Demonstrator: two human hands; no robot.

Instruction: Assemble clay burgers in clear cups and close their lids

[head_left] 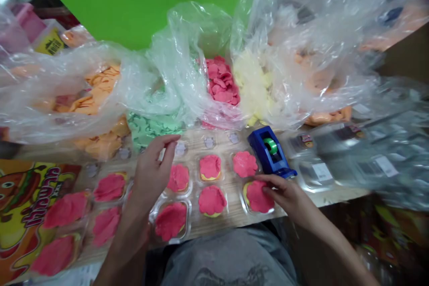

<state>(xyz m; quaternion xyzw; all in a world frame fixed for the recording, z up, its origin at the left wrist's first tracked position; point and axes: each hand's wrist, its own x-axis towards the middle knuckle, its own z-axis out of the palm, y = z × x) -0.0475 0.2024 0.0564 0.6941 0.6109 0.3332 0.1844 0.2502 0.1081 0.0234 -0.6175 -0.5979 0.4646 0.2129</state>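
Observation:
My right hand (283, 192) reaches in from the right, thumb and fingers gripping the edge of a pink flower-shaped soft slice (258, 197). That slice lies over a yellow layer in a clear plastic container (244, 208). My left hand (156, 167) hovers over the containers left of the middle, its fingers loosely bent and apart, with nothing visible in them. Nearby are more pink slices: one (177, 177) just right of my left hand, another (170, 221) below it, and others (210, 167) in the middle. Part of the left rows is hidden behind my left forearm.
A blue tape dispenser (271, 151) stands just beyond my right hand. Clear bags hold pink pieces (223, 80), green pieces (154, 127), pale yellow pieces (253, 82) and orange pieces (100, 89). Clear containers (351, 152) are stacked right; a printed burger card (27, 205) lies left.

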